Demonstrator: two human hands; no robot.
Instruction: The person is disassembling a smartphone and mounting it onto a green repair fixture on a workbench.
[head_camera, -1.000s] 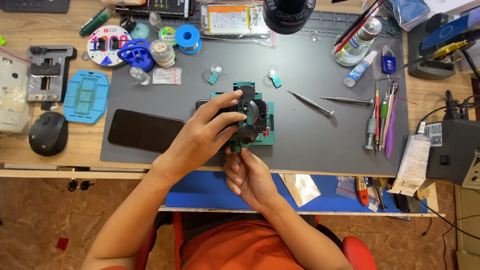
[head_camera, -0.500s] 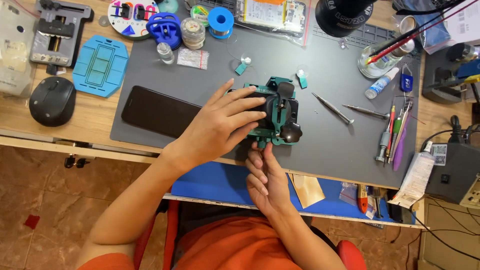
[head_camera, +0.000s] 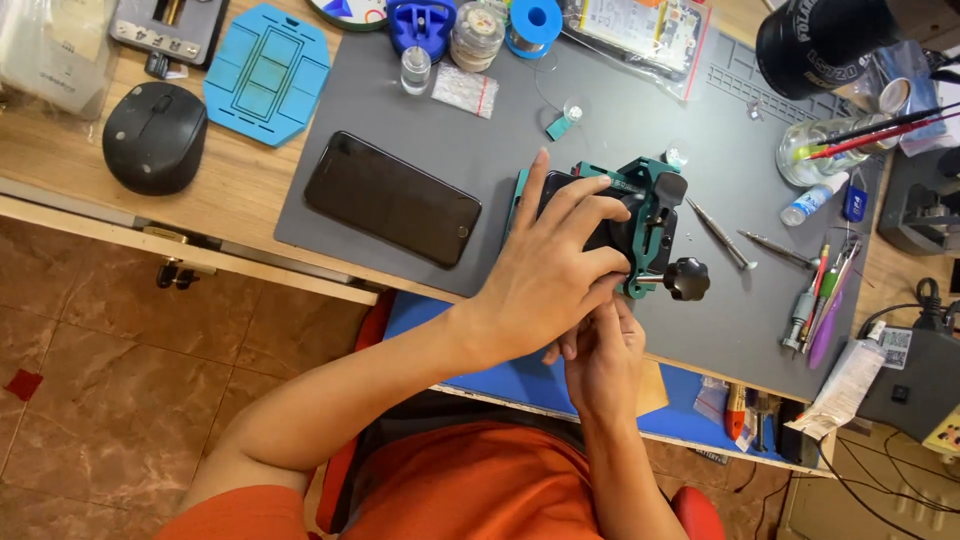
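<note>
I see my left hand (head_camera: 545, 275) spread flat over a dark device held in a green clamp (head_camera: 650, 215) on the grey mat (head_camera: 620, 130). Its fingers (head_camera: 575, 195) are apart, splayed and pressing down on the device, the thumb end curled round the clamp's near edge. My right hand (head_camera: 600, 350) comes up from below, tucked just under the left. Its fingers are bunched together at the clamp's near edge, but I cannot tell what they pinch, since the left hand covers them.

The clamp sits directly beneath the left fingers, and its black knob (head_camera: 687, 278) sticks out just right of both hands, untouched. A black phone (head_camera: 392, 198) lies face up on the mat to the left of the left fingers, apart from them. Beyond the fingertips, farther up the mat, lie a small teal pick (head_camera: 557, 126) and a little bag (head_camera: 464, 91). To the right of the knob, two thin metal tools (head_camera: 722, 234) rest on the mat, and farther right a row of pens and screwdrivers (head_camera: 822, 300).

Well left of the hands, on the wooden counter (head_camera: 240, 180), sit a black mouse (head_camera: 155, 136) and a blue tray (head_camera: 266, 72). A glass jar (head_camera: 815, 160) with brushes stands far right.
</note>
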